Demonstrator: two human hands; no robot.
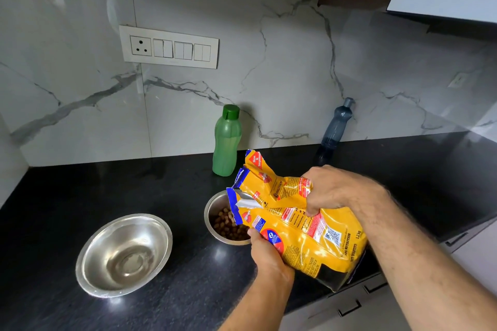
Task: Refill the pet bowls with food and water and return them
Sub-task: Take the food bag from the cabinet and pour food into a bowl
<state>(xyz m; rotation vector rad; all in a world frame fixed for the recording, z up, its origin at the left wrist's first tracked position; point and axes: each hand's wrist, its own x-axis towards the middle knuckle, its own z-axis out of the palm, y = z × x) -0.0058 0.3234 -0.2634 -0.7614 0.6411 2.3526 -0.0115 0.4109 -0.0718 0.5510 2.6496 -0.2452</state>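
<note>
A yellow pet food bag (304, 226) is tilted to the left, its torn mouth over a small steel bowl (212, 209) that holds brown kibble (228, 226). My left hand (266, 252) grips the bag from below near its mouth. My right hand (333, 188) clutches the bag's top side. A larger steel bowl (123, 255) with nothing in it stands to the left on the black counter (80, 196).
A green bottle (227, 141) stands behind the small bowl against the marble wall. A dark blue bottle (337, 126) stands further right. A switch panel (169, 47) is on the wall. Drawer fronts (357, 301) run under the counter's near edge.
</note>
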